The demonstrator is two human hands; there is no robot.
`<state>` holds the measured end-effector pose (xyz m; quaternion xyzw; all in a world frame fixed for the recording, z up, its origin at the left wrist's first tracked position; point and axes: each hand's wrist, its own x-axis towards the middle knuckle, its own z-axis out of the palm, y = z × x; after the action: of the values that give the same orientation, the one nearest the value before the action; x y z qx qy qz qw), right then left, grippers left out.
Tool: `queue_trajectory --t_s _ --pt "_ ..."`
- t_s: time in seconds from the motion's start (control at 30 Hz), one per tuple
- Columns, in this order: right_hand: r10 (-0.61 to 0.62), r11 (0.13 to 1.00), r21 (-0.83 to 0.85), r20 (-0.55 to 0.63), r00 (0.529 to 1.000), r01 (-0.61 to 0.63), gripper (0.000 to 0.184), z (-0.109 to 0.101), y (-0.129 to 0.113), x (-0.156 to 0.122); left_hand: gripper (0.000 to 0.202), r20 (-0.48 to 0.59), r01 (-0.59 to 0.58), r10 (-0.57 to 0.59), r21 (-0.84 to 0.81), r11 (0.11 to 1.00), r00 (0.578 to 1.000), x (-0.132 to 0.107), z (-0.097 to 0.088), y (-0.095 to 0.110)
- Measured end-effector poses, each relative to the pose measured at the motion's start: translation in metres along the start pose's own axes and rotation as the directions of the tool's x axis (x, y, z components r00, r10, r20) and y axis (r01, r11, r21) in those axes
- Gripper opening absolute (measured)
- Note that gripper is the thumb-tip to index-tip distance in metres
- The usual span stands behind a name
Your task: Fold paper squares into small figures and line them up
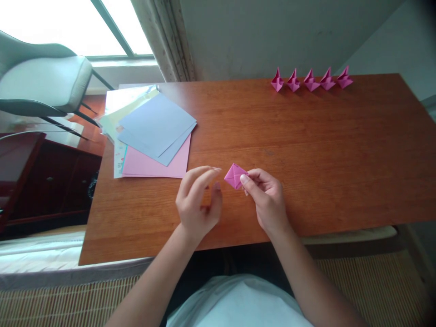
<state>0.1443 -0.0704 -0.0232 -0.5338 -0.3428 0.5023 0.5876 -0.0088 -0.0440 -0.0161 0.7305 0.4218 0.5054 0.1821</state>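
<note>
So the folded pink paper diamond (pixel 233 176) is up at the right hand (pixel 269 197), its right corner pinched between thumb and fingers above the wooden table (pixel 323 145). Left hand (pixel 197 200) is empty, thumb and fingers curved apart; the diamond's just off those fingertips, about 3 o'clock, not touching. Looks near-square, so no clear long axis imo.

Lit by daylight from an overexposed window (pixel 68 20) beyond the table's (pixel 323 154) far left corner; dimmer toward the right edge; blurred and dark-vignetted beyond the far right corner.
</note>
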Motion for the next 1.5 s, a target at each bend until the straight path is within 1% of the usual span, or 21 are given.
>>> queue_trajectory --t_s 0.07,0.1,0.17,0.2,0.23,0.3,0.37,0.4,0.43,0.47,0.53,0.57,0.63,0.7,0.8,0.9,1.0,1.1,1.23,1.37,1.5 --pt "-0.019 1.000 -0.023 -0.001 1.000 0.019 0.016 0.001 0.000 0.000 0.045 0.101 -0.171 0.163 0.075 0.983 0.981 -0.002 0.003 -0.001" --pt "-0.028 0.999 -0.031 0.003 1.000 0.028 0.016 0.002 -0.001 0.000 0.049 0.166 -0.221 0.204 0.087 0.971 0.965 -0.003 0.005 -0.001" --pt "-0.042 0.998 -0.046 0.010 0.999 0.042 0.015 0.002 -0.003 -0.001 0.055 0.254 -0.257 0.228 0.087 0.963 0.940 -0.004 0.008 -0.002" --pt "-0.048 0.997 -0.059 0.014 0.999 0.049 0.015 0.001 -0.005 -0.001 0.055 0.271 -0.252 0.223 0.079 0.964 0.936 -0.004 0.009 -0.002" --pt "-0.055 0.995 -0.078 0.026 0.998 0.057 0.015 0.001 -0.008 -0.002 0.053 0.272 -0.235 0.209 0.066 0.970 0.939 -0.004 0.010 -0.002" --pt "-0.079 0.987 -0.135 0.103 0.992 0.093 0.021 0.000 -0.012 -0.003 0.045 0.249 -0.152 0.141 0.026 0.988 0.958 -0.004 0.009 -0.001" --pt "-0.105 0.965 -0.218 0.179 0.978 0.144 0.023 -0.001 -0.014 -0.004 0.031 0.217 0.006 0.002 -0.035 0.999 0.976 -0.003 0.007 0.000" --pt "-0.116 0.951 -0.258 0.201 0.973 0.167 0.021 -0.002 -0.015 -0.004 0.025 0.207 0.109 -0.091 -0.075 0.991 0.974 -0.002 0.006 0.001" --pt "-0.125 0.937 -0.293 0.219 0.968 0.188 0.019 -0.002 -0.015 -0.005 0.019 0.200 0.218 -0.191 -0.127 0.968 0.961 -0.002 0.005 0.001" --pt "-0.139 0.923 -0.322 0.230 0.963 0.210 0.016 -0.002 -0.014 -0.004 0.015 0.200 0.325 -0.288 -0.186 0.927 0.937 -0.001 0.004 0.001" --pt "-0.194 0.888 -0.370 0.240 0.951 0.274 0.009 -0.004 -0.013 -0.004 0.013 0.219 0.496 -0.447 -0.312 0.810 0.867 0.001 0.003 0.000" --pt "-0.238 0.861 -0.394 0.249 0.939 0.322 0.009 -0.005 -0.012 -0.004 0.014 0.233 0.553 -0.501 -0.368 0.748 0.833 0.002 0.003 0.000" --pt "-0.335 0.784 -0.447 0.278 0.900 0.430 0.016 -0.007 -0.010 -0.003 0.017 0.258 0.618 -0.568 -0.444 0.648 0.781 0.004 0.002 -0.001" --pt "-0.408 0.697 -0.499 0.314 0.857 0.514 0.023 -0.009 -0.008 -0.003 0.019 0.273 0.644 -0.598 -0.488 0.589 0.754 0.005 0.002 -0.001" --pt "-0.464 0.602 -0.561 0.332 0.821 0.568 0.026 -0.011 -0.004 -0.004 0.020 0.301 0.661 -0.610 -0.526 0.535 0.733 0.007 0.002 -0.001" --pt "-0.506 0.535 -0.603 0.331 0.796 0.591 0.023 -0.009 -0.001 -0.004 0.023 0.335 0.683 -0.613 -0.519 0.514 0.716 0.008 0.001 0.001" --pt "-0.534 0.480 -0.626 0.347 0.771 0.614 0.022 -0.008 0.001 -0.005 0.029 0.357 0.707 -0.620 -0.478 0.521 0.698 0.009 -0.001 0.004" --pt "-0.534 0.437 -0.637 0.385 0.753 0.635 0.025 -0.009 0.002 -0.005 0.030 0.369 0.707 -0.610 -0.470 0.528 0.701 0.010 -0.002 0.006" --pt "-0.535 0.376 -0.640 0.441 0.720 0.671 0.031 -0.014 0.002 -0.004 0.036 0.363 0.690 -0.594 -0.484 0.538 0.718 0.011 -0.003 0.006" --pt "-0.532 0.315 -0.644 0.488 0.692 0.697 0.033 -0.019 0.002 -0.003 0.028 0.366 0.692 -0.594 -0.484 0.536 0.716 0.010 -0.003 0.005" --pt "-0.531 0.292 -0.640 0.510 0.677 0.711 0.034 -0.021 0.002 -0.003 0.023 0.378 0.707 -0.604 -0.479 0.521 0.701 0.011 -0.003 0.005"
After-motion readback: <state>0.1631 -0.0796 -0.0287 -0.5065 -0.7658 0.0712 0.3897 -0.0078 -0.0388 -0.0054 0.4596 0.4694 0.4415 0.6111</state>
